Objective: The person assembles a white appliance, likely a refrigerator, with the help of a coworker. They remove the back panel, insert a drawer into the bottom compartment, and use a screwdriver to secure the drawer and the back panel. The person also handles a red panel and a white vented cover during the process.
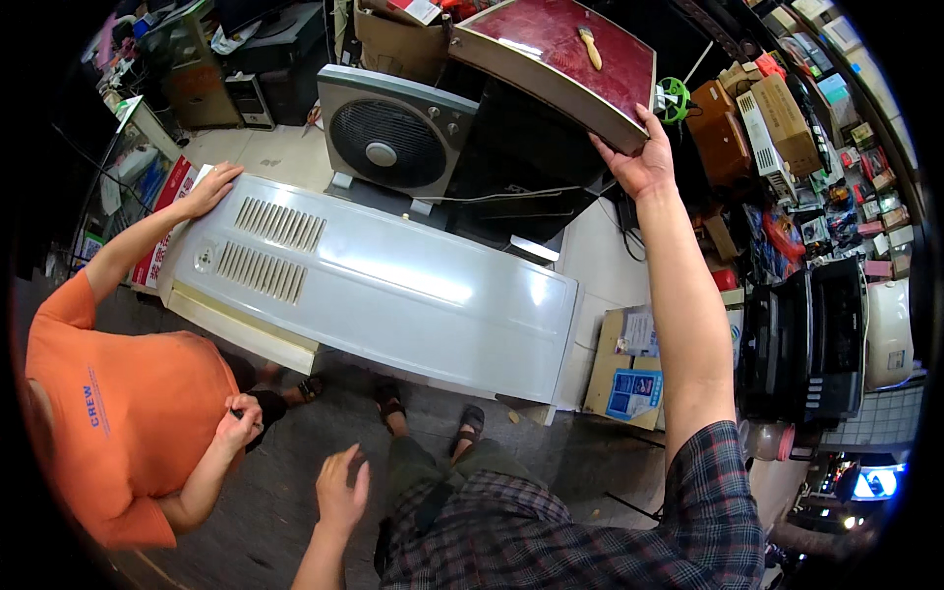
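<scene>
At the far left, a co-worker in an orange shirt (pixel 128 423) stood beside a long pale vented panel (pixel 423 295). One co-worker's hand (pixel 209 189) rested on the panel's left end; the other hand (pixel 241 426) was closed around a small dark object (pixel 236 413). A red and white box (pixel 165 231) stood near that end. Two rows of slots (pixel 261 272) were located in the left portion of the panel, and a cream-coloured strip (pixel 246 329) lay along its near left edge.

The wearer's left hand (pixel 341 489) was positioned below the panel, apart from it and holding nothing; its fingers were loosely bent, with the thumb separated from them. Beyond the panel, a grey box fan (pixel 388 138) stood upright, its round grille facing the wearer.

Right of the fan, a red-topped case (pixel 556 59) was located at the upper part of the view, tilted, with a wooden-handled brush (pixel 590 47) on its top. The wearer's right hand (pixel 641 157) held the case's near right corner, fingers against the lower edge and thumb against the side.

To the right were a green round object (pixel 673 100), cardboard boxes (pixel 785 120) and a black machine (pixel 808 334).
</scene>
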Action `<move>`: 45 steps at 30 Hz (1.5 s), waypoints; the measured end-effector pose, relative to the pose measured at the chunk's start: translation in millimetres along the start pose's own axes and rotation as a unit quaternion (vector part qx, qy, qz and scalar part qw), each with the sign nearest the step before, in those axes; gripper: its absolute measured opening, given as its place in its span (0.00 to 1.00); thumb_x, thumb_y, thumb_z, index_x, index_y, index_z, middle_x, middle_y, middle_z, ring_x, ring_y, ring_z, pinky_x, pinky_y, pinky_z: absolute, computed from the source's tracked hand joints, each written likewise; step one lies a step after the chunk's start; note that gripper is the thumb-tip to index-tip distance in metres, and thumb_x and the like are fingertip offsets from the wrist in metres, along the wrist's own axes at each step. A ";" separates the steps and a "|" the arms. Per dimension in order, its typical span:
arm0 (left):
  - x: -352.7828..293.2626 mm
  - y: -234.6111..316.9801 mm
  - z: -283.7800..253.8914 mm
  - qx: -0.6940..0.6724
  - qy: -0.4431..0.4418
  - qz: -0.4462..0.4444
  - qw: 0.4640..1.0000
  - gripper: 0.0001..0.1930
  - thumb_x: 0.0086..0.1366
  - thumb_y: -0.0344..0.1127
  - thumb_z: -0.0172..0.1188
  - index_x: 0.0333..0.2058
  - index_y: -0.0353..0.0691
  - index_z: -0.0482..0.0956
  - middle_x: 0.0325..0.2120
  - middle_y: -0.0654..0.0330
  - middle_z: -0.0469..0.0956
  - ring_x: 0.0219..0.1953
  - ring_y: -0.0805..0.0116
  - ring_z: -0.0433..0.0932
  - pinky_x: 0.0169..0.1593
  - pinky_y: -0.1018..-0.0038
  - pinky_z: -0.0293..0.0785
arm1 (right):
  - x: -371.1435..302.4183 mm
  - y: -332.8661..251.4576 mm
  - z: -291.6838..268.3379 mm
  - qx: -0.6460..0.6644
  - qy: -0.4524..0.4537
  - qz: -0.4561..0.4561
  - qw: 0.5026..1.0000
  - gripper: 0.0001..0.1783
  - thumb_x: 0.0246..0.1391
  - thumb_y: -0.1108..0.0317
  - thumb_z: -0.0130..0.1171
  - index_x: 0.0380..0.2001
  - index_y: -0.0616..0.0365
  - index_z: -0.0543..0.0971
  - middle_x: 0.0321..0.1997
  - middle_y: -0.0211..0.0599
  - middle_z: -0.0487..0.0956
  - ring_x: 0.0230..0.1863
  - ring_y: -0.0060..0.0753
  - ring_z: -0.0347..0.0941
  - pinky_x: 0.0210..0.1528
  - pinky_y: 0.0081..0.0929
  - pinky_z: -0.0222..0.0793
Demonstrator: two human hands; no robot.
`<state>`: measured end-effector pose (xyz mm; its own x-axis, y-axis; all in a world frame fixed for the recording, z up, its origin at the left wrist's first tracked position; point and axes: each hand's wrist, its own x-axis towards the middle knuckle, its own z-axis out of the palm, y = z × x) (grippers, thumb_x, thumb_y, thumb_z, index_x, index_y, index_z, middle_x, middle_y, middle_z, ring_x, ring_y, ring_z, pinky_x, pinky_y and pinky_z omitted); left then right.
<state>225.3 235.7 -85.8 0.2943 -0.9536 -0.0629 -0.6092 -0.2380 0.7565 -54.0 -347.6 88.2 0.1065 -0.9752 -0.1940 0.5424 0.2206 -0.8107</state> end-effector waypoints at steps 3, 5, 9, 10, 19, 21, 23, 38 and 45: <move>73.3 47.1 -18.4 -0.053 0.035 0.141 0.988 0.21 0.63 0.24 0.64 0.56 0.36 0.77 0.43 0.50 0.83 0.46 0.49 0.82 0.51 0.59 0.77 | -3.7 6.6 0.3 -0.012 -0.005 -0.029 0.999 0.32 0.62 0.58 0.63 0.65 0.56 0.67 0.66 0.50 0.71 0.67 0.54 0.68 0.68 0.61 0.67; 112.8 66.5 -18.6 -0.075 0.052 0.198 0.976 0.22 0.63 0.23 0.64 0.56 0.34 0.76 0.44 0.50 0.83 0.47 0.50 0.82 0.52 0.62 0.77 | -9.3 7.0 -4.2 -0.021 -0.014 -0.037 0.999 0.31 0.62 0.56 0.61 0.64 0.56 0.67 0.65 0.49 0.72 0.66 0.56 0.69 0.68 0.62 0.67; 162.6 83.7 -6.6 -0.068 0.059 0.231 0.969 0.21 0.64 0.23 0.63 0.57 0.33 0.76 0.46 0.48 0.82 0.49 0.52 0.82 0.55 0.62 0.77 | -13.5 14.4 -5.7 -0.027 -0.068 -0.057 0.996 0.33 0.65 0.55 0.57 0.69 0.55 0.63 0.69 0.53 0.68 0.69 0.57 0.65 0.70 0.66 0.63; 172.1 94.3 -7.1 -0.081 0.053 0.231 0.968 0.21 0.64 0.23 0.63 0.57 0.33 0.76 0.47 0.48 0.82 0.50 0.53 0.82 0.55 0.63 0.77 | -24.8 9.1 -1.6 -0.041 -0.057 -0.070 0.995 0.33 0.66 0.55 0.56 0.69 0.56 0.63 0.70 0.53 0.67 0.70 0.57 0.65 0.69 0.66 0.64; 236.5 188.7 -39.1 -0.156 0.103 0.297 0.936 0.15 0.65 0.23 0.63 0.51 0.33 0.81 0.39 0.54 0.83 0.41 0.64 0.82 0.48 0.72 0.78 | -103.5 3.2 -16.6 -0.060 -0.076 -0.122 0.988 0.35 0.67 0.51 0.56 0.69 0.58 0.62 0.67 0.50 0.70 0.68 0.49 0.68 0.69 0.59 0.68; 261.6 245.7 -48.8 -0.124 0.114 0.341 0.925 0.11 0.64 0.23 0.66 0.45 0.32 0.82 0.35 0.54 0.82 0.35 0.67 0.81 0.42 0.73 0.77 | -129.5 -5.7 -27.7 -0.092 -0.073 -0.134 0.984 0.34 0.67 0.48 0.52 0.69 0.57 0.63 0.66 0.48 0.72 0.66 0.45 0.70 0.66 0.54 0.70; 288.5 312.0 -47.9 -0.102 0.107 0.364 0.920 0.09 0.64 0.30 0.68 0.41 0.32 0.82 0.31 0.54 0.81 0.30 0.64 0.80 0.38 0.71 0.77 | -158.1 -14.0 -44.2 -0.105 -0.033 -0.135 0.985 0.34 0.67 0.47 0.51 0.67 0.58 0.67 0.61 0.45 0.77 0.62 0.42 0.75 0.63 0.49 0.73; 263.4 425.0 57.1 0.072 -0.021 0.308 0.948 0.18 0.68 0.43 0.61 0.41 0.28 0.79 0.26 0.47 0.83 0.28 0.52 0.85 0.37 0.60 0.82 | -352.0 2.3 -151.9 -0.053 0.097 -0.154 0.982 0.38 0.57 0.61 0.56 0.69 0.65 0.62 0.63 0.46 0.73 0.62 0.38 0.72 0.67 0.39 0.67; 389.8 380.4 36.0 -0.108 -0.081 0.085 0.987 0.15 0.75 0.41 0.56 0.46 0.34 0.78 0.27 0.65 0.77 0.22 0.79 0.71 0.27 0.78 0.66 | -419.2 -30.1 -237.4 -0.135 0.126 -0.169 0.968 0.44 0.58 0.50 0.59 0.71 0.63 0.60 0.67 0.44 0.72 0.67 0.39 0.70 0.69 0.40 0.65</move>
<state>81.8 -233.2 154.0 0.0690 -0.9975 -0.0125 -0.4642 -0.0432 0.8847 -312.8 59.1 62.8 -0.2652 -0.9642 0.0063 0.2696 -0.0804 -0.9596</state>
